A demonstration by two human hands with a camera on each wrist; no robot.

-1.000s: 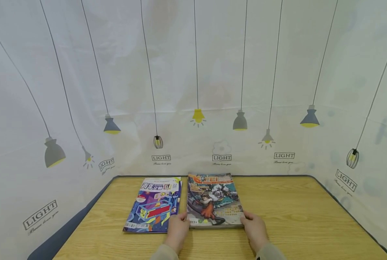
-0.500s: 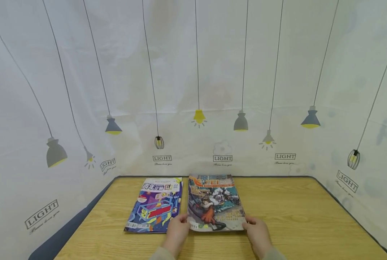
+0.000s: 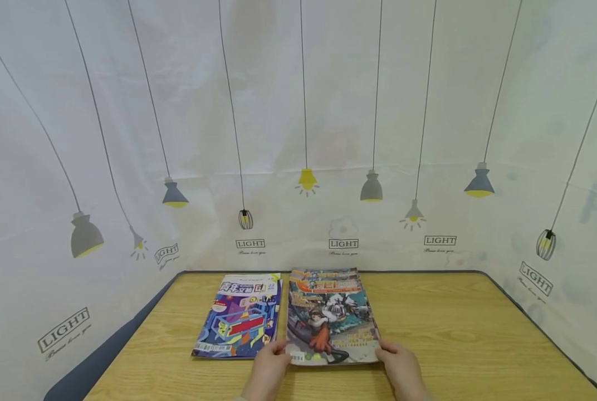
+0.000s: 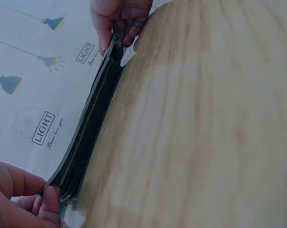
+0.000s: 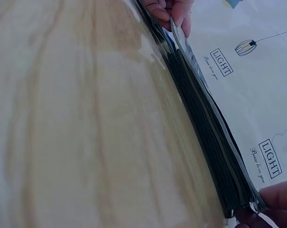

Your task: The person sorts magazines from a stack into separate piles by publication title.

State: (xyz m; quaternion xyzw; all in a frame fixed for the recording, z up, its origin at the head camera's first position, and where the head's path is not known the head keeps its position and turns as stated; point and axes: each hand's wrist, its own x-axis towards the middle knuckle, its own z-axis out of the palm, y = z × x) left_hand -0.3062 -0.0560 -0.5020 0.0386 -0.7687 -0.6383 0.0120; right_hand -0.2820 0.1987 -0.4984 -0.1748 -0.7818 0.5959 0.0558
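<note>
A comic-style magazine (image 3: pixel 328 328) with a red-gloved figure on its cover lies on top of a stack of magazines (image 4: pixel 97 126), whose thick near edge shows in both wrist views. The top magazine sits a little nearer than the one under it, whose header strip shows behind. My left hand (image 3: pixel 268 365) pinches its near left corner between thumb and fingers. At the near right corner, my right hand (image 3: pixel 401 367) pinches it likewise. In the left wrist view the magazine's near edge looks slightly lifted from the layers below.
Left of the stack lies a purple-and-blue magazine (image 3: pixel 243 320), close beside my left hand. Both rest on a wooden table (image 3: pixel 459 334). A pale curtain (image 3: pixel 278 111) printed with hanging lamps stands along the table's back and sides.
Both hands have drawn the top magazine toward me, with its near edge lifting and then lowering. The header of the magazine beneath now shows behind it. The purple magazine has stayed put.
</note>
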